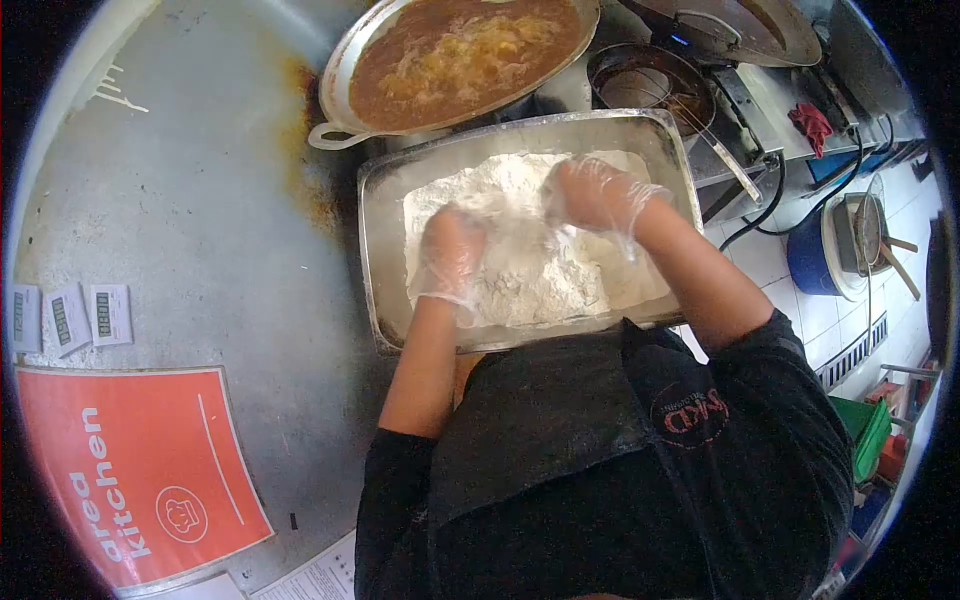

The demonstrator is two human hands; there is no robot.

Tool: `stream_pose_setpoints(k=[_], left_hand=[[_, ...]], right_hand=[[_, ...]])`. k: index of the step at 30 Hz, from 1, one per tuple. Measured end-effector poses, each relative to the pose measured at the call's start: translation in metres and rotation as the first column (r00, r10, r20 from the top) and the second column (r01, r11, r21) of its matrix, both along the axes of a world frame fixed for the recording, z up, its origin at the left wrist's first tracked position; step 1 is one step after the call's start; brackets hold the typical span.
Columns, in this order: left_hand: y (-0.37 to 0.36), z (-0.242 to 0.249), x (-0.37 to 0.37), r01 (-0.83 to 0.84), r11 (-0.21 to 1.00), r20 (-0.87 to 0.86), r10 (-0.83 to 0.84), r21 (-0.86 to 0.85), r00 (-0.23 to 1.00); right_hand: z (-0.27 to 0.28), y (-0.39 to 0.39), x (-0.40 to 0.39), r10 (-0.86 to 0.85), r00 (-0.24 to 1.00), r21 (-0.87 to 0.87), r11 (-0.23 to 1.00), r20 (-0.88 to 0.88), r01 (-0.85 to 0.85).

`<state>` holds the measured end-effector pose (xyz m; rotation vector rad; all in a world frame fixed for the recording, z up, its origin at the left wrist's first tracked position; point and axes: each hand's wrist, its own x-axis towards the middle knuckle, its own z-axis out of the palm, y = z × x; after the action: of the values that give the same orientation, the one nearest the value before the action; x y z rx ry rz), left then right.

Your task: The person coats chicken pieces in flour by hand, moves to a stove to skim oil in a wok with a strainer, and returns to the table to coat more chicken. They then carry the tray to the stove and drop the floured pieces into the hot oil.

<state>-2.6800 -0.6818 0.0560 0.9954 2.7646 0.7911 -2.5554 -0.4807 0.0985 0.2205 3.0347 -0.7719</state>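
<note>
A large rectangular metal tray [378, 290] holds a heap of white flour [545, 285]. My left hand [453, 250], in a clear plastic glove, is in the left part of the flour, its fingers hidden and blurred. Toward the upper right of the heap, my right hand [592, 195] wears the same kind of glove, and its fingertips are lost in flour and motion blur. Floury lumps lie between the two hands, too smeared to make out.
Beyond the tray, a wide pan [340, 85] holds bubbling brown oil. A dark wok [600, 75] with a strainer [735, 165] is at the upper right. Small timers [110, 314] and a red sign [140, 470] are on the left wall. A blue bucket [810, 250] stands right.
</note>
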Motion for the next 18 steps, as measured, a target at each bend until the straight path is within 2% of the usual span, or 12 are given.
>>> stream_pose_setpoints(k=[2,3,5,6,8,9,11,12,13,15,16,18], left_hand=[[-0.013,0.004,-0.013,-0.032,0.999,0.000,0.032,0.021,0.999],[-0.014,0.001,-0.013,-0.035,0.999,-0.003,0.035,0.025,0.999],[-0.007,0.005,-0.007,0.005,0.992,0.157,-0.025,0.128,0.987],[-0.001,0.006,-0.002,-0.002,0.990,0.149,-0.019,0.140,0.989],[0.011,0.011,0.010,0.012,0.986,0.604,-0.113,0.168,0.789],[0.010,0.010,0.011,-0.009,0.981,0.591,-0.108,0.192,0.799],[-0.001,-0.013,0.009,0.000,0.972,0.353,-0.085,0.234,0.932],[-0.009,-0.037,-0.005,0.025,0.984,0.225,-0.064,0.175,0.972],[-0.019,-0.039,-0.010,0.011,0.981,0.219,-0.054,0.192,0.974],[-0.037,-0.042,-0.014,-0.115,0.884,0.550,-0.176,0.454,0.816],[-0.044,-0.036,-0.013,-0.121,0.877,0.548,-0.177,0.465,0.818],[-0.052,-0.017,-0.010,-0.143,0.987,0.325,0.113,0.070,0.939]], right_hand=[[0.010,0.009,0.004,0.032,0.987,0.065,0.997,0.159,-0.043],[0.012,0.006,0.003,0.034,0.987,0.068,0.997,0.157,-0.046],[0.013,-0.005,-0.001,0.062,0.994,0.154,0.985,0.091,-0.076],[0.007,-0.008,-0.005,0.070,0.994,0.166,0.983,0.084,-0.083],[-0.002,-0.018,-0.016,0.132,0.990,0.086,0.988,-0.049,-0.127],[0.006,-0.018,-0.016,0.157,0.986,0.112,0.982,-0.058,-0.150],[0.042,-0.017,-0.006,0.036,0.998,0.075,0.996,0.043,-0.039],[0.056,-0.011,-0.004,0.096,0.995,0.071,0.993,-0.003,-0.096],[0.074,-0.005,-0.008,0.111,0.994,0.089,0.990,-0.006,-0.110],[0.111,0.011,-0.020,0.186,0.983,0.054,0.981,-0.002,-0.185],[0.126,0.017,-0.025,0.193,0.981,0.066,0.979,0.001,-0.193],[0.153,0.028,-0.038,0.290,0.899,0.006,0.952,-0.328,-0.305]])
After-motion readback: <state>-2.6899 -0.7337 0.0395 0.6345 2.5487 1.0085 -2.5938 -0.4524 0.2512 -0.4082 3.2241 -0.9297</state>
